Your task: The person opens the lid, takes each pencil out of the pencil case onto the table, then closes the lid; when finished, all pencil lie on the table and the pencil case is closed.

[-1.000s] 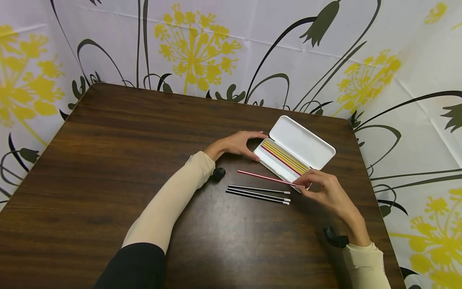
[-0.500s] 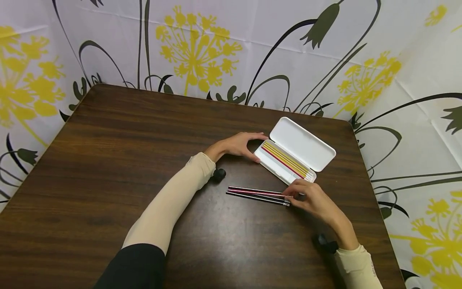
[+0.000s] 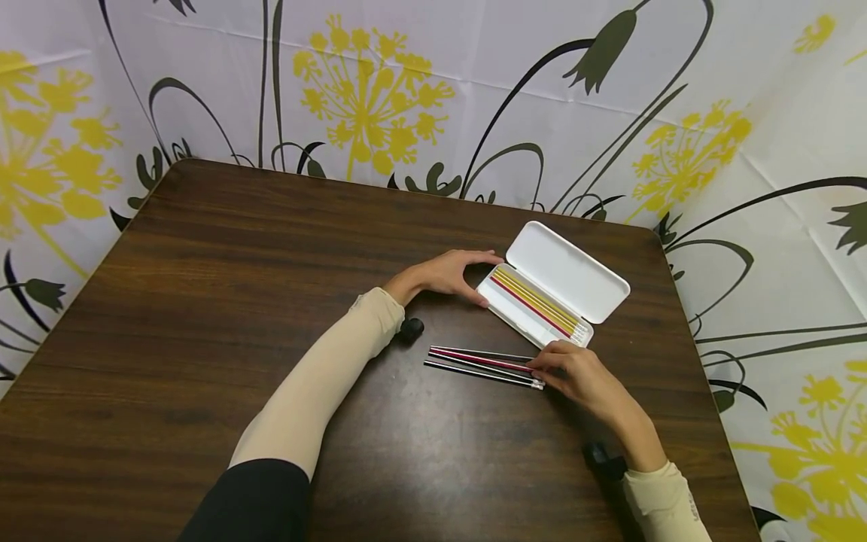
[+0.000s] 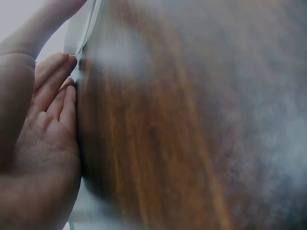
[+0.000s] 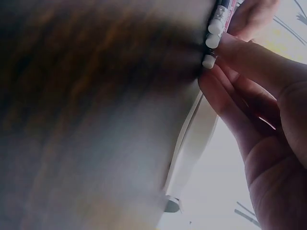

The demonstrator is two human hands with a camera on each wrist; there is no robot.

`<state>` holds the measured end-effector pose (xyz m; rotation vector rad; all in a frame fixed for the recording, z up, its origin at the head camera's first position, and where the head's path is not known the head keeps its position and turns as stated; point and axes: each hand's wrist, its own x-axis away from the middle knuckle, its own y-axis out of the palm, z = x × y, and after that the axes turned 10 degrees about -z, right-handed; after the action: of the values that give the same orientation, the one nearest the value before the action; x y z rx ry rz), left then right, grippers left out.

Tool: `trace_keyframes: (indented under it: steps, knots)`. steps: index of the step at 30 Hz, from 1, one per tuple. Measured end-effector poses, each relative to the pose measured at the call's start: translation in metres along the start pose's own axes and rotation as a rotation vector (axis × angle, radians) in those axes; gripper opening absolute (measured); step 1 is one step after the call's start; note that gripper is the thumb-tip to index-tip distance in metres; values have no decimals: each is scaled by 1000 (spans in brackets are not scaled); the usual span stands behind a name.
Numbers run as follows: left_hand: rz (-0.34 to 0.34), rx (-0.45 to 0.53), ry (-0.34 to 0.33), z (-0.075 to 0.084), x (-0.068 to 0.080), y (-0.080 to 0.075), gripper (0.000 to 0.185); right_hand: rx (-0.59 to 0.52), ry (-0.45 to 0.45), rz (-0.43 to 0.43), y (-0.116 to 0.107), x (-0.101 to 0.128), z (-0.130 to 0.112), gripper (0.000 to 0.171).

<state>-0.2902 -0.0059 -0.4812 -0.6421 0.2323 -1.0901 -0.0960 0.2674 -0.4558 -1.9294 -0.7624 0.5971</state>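
Observation:
An open white pencil case (image 3: 542, 297) lies on the dark wooden table (image 3: 237, 301), with yellow pencils and a red one (image 3: 531, 301) in its tray. My left hand (image 3: 450, 272) grips the case's near left end; its fingertips (image 4: 67, 72) touch the white edge. In front of the case lie black pencils (image 3: 481, 370) with a red pencil (image 3: 477, 357) among them. My right hand (image 3: 576, 373) pinches the eraser ends (image 5: 213, 33) of these pencils against the table.
A floral white, yellow and black cloth (image 3: 406, 90) hangs behind and beside the table. The table's right edge runs close past the case. A small black strap piece (image 3: 411, 328) shows at the left wrist.
My right hand brought the red pencil down from near the case to the black pencils on the table and now holds their ends together. The left hand stayed on the case.

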Motion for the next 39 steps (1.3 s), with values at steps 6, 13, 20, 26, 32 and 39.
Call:
trace_keyframes:
  steps: [6, 13, 20, 26, 32, 39]
  knots:
    - [-4, -7, 1, 1, 1, -1, 88, -15, 5, 57, -6, 0, 1, 21]
    - [5, -14, 0, -1, 1, -1, 89, -8, 188, 344, -45, -2, 14, 23]
    - [4, -17, 1, -3, 0, 0, 88, 4, 352, 366, -65, 2, 32, 21]
    - [1, -6, 15, -2, 0, 0, 88, 3, 405, 345, -59, 4, 38, 20]
    - [2, -12, 7, 0, 1, 0, 88, 20, 434, 315, -56, 7, 40, 18]
    - [-1, -11, 6, 0, 1, 0, 88, 28, 417, 238, -48, 6, 42, 18]
